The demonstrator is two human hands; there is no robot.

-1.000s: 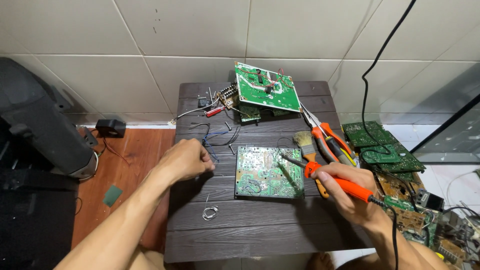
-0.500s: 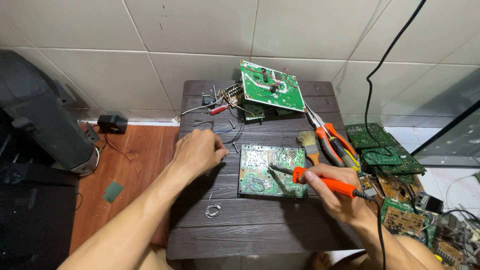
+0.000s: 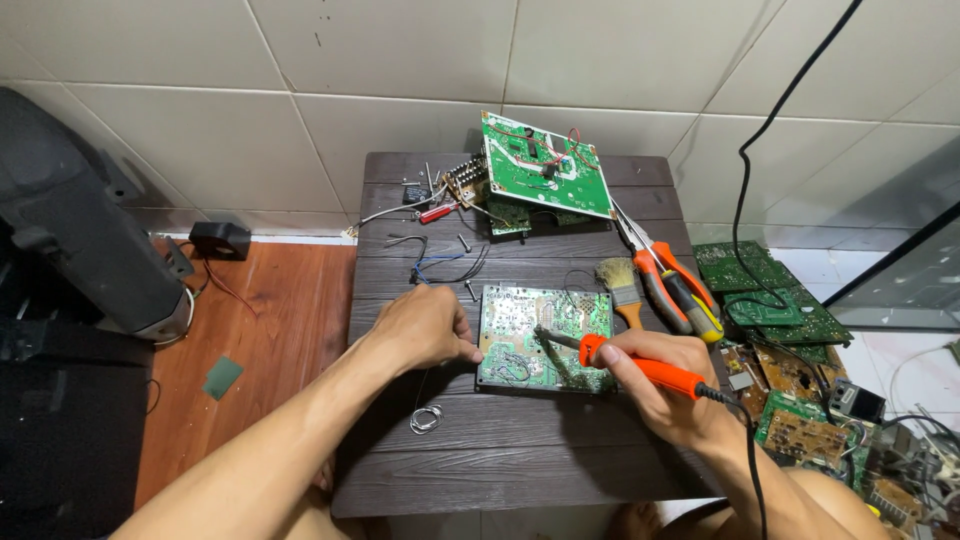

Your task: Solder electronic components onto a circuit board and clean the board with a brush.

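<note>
Soldering work on the lying circuit board

Iron tip sat on the green circuit board (image 3: pixel 545 337), which lay flat mid-table on the dark slatted table (image 3: pixel 520 470). Our right hand (image 3: pixel 665 385) gripped the orange soldering iron (image 3: pixel 640 367) pen-fashion, its tip pointing toward ten o'clock onto the board. Our left hand (image 3: pixel 425 328) was loosely curled, fingertips touching the board's nine o'clock edge; a fine solder wire seemed to trail from it to a small coil (image 3: pixel 426 419) at six o'clock, though we could not tell for sure. We judged the joint-heating step in hand. Next move would call for steady bracing and feeding solder to the tip. Brush (image 3: pixel 620 285) and pliers (image 3: pixel 672 285) lay at two o'clock.
</note>
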